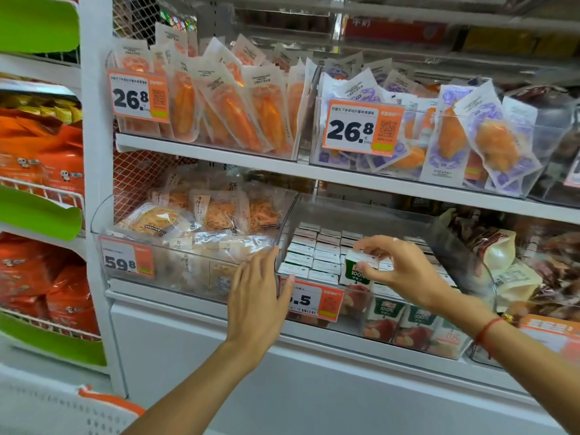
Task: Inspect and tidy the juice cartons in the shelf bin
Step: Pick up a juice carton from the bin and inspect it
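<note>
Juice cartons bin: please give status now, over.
Right hand grips one green-and-white juice carton, lifted above the rows. Left hand open, resting on the clear plastic bin front beside the orange price tag. Nothing in the way.

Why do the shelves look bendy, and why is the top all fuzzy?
Head view: the wide-angle lens bows the shelf edge; the top shelf is blurred; glare whitens the clear bin wall; the left hand, right hand and raised juice carton look sharper.
</note>
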